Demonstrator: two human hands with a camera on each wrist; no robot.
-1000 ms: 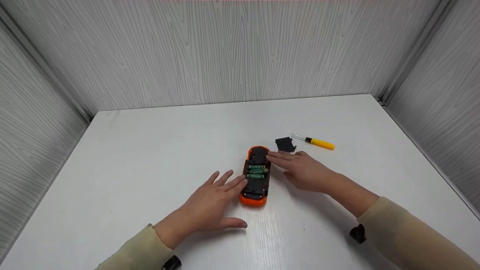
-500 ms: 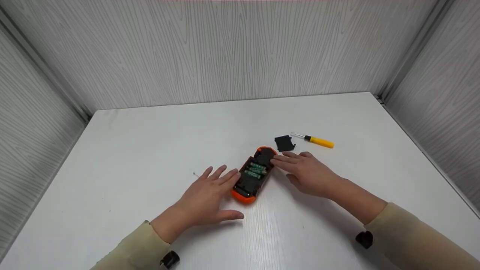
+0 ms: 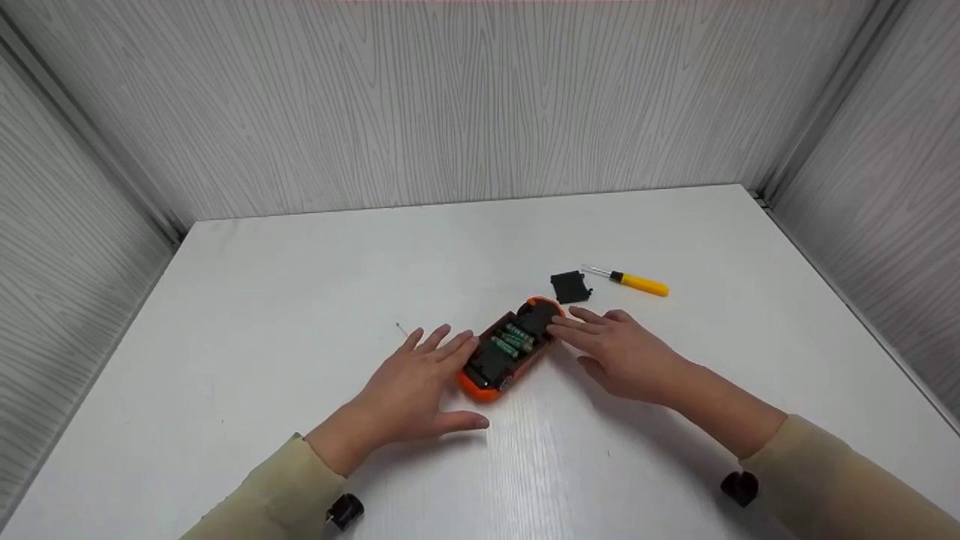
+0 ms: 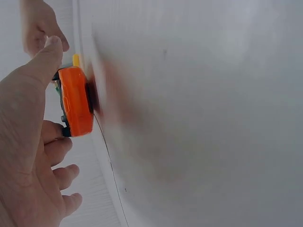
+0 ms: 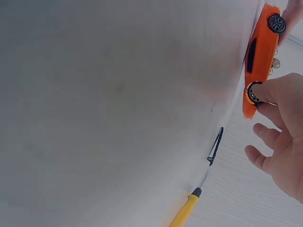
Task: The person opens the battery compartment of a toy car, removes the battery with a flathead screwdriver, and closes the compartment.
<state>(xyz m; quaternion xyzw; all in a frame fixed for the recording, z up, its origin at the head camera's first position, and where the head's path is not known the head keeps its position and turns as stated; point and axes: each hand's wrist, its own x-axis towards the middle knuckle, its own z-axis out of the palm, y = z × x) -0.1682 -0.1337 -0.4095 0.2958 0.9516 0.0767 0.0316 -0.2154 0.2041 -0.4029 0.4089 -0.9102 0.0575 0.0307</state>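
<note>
An orange toy car [image 3: 478, 391] lies upside down on the white table, slanted, its black underside facing up. Green batteries [image 3: 517, 334] show in its uncovered compartment. My left hand [image 3: 409, 386] has its fingers spread, with the index fingertip against the car's left side and the thumb held apart. On the opposite side my right hand [image 3: 626, 356] touches the car near a wheel [image 5: 254, 92] with extended fingers. Just beyond that hand lies a black battery cover [image 3: 571, 287].
A screwdriver [image 3: 643, 284] with a yellow handle lies right of the cover. Near the left fingertips is a tiny thin item, maybe a screw [image 3: 400, 327]. Grey wood-grain panels [image 3: 465, 105] close off the back and both sides of the table [image 3: 337, 270].
The toy car has turned clockwise from nearly upright in view to a slant, its far end swinging right. Both hands shifted slightly with it. The tiny item by the left fingers has come into view.
</note>
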